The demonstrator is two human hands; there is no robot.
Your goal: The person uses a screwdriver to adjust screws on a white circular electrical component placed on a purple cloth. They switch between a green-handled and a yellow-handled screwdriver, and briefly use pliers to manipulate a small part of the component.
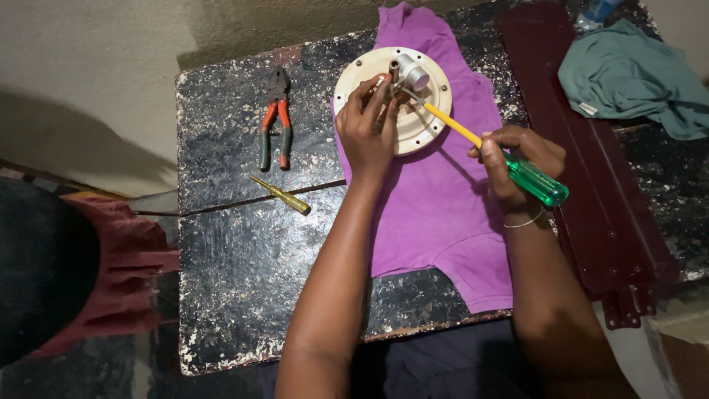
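Left hand: the left hand (pixel 367 133) lay on the round cream disc (pixel 422 122), its fingers curled down onto the metal parts at the disc's centre; its grip was closed around those small parts, though what exactly the fingertips pinched was hidden.
Right hand: the right hand (pixel 517 164) was clenched around the green translucent handle of a screwdriver (pixel 487 148), the handle's end sticking out past the wrist side toward the right.
Screwdriver: its yellow shaft ran up and left from the right grip, and its tip met the disc's centre just beside the left fingertips.
Disc: it rested on a purple cloth (pixel 443 199) near the far edge of the tabletop (pixel 244 251), under the left hand and up-left of the right hand; a silver cylindrical hub (pixel 411 72) stood at its middle.
Pliers: a pair of pliers (pixel 275 122) with red and green handles lay well to the left of the disc, untouched.
Small screwdriver: a small yellow screwdriver (pixel 282 195) lay below the pliers, apart from both hands.
Right side: a dark maroon metal blade (pixel 591 170) lay along the tabletop just right of the right hand, with a teal cloth (pixel 635 77) bunched beyond it.
Tabletop: black, worn and chipped along its edges.
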